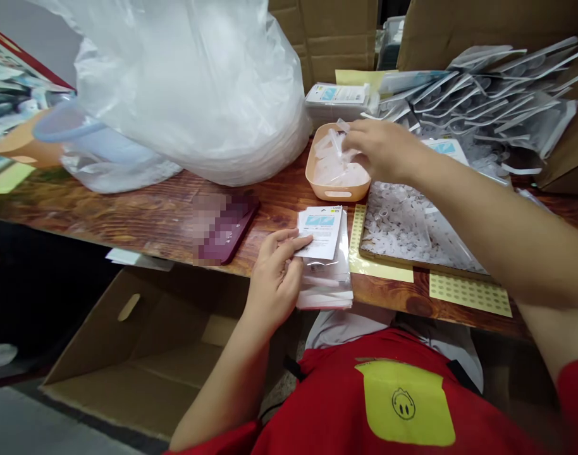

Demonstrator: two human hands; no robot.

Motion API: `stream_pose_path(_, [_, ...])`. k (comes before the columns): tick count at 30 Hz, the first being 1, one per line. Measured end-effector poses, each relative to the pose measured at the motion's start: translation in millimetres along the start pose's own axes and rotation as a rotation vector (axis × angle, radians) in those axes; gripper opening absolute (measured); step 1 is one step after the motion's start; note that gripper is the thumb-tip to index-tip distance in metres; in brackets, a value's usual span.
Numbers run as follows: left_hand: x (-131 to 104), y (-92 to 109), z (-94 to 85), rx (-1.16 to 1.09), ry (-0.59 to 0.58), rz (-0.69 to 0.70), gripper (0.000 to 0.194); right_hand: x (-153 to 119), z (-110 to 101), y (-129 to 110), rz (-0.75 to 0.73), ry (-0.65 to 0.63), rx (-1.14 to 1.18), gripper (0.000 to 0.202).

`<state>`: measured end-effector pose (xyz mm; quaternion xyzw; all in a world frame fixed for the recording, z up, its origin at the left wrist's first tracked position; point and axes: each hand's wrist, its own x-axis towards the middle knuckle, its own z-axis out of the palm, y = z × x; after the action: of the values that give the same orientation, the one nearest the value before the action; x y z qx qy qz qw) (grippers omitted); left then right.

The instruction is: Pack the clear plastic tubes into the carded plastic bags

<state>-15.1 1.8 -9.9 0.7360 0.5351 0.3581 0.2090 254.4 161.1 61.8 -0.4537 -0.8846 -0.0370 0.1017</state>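
**On the brown wooden table (175, 201): card and basket**

Your left hand (276, 275) has its fingers grasping the white printed card (324, 235) over clear plastic pouches (327, 287). Your right hand (384, 148) curls over the peach oval plastic basket (337, 192), its grip unclear.

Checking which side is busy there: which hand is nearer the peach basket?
Right. The right hand is over the peach basket, fingers at the plastic pieces; the left hand is farther off, nearer the body, touching the white card.
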Motion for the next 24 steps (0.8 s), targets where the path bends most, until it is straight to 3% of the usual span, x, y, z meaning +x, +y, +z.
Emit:
stream_pose_path(4, [4, 4, 2.0, -0.051, 0.062, -0.01, 0.036, 44, 20, -20, -0.113, -0.185, -0.099, 0.044])
stream_pose_path(8, [6, 4, 3.7, -0.07, 0.093, -0.02, 0.035, 58, 31, -33, -0.069, -0.323, -0.12, 0.037])
stream_pose_path(12, [6, 5, 2.8, -0.052, 0.125, -0.072, 0.032, 49, 25, -28, -0.053, -0.245, -0.044, 0.034])
stream_pose_path(15, [5, 6, 3.3, -0.069, 0.123, -0.179, 0.03, 15, 11, -35, -0.084, 0.0, 0.08, 0.034])
stream_pose_path(18, [6, 8, 8.7, -0.12, 0.15, -0.199, 0.029, -42, -1, -62, -0.222, 0.302, 0.273, 0.03])
stream_pose_path(21, [6, 10, 17.7, -0.228, 0.19, -0.2, 0.033, -98, -1, -98, -0.418, 0.434, 0.391, 0.023])
stream_pose_path(24, [3, 14, 25.7, -0.285, 0.184, -0.218, 0.039, -126, 11, -121, -0.616, 0.496, 0.224, 0.026])
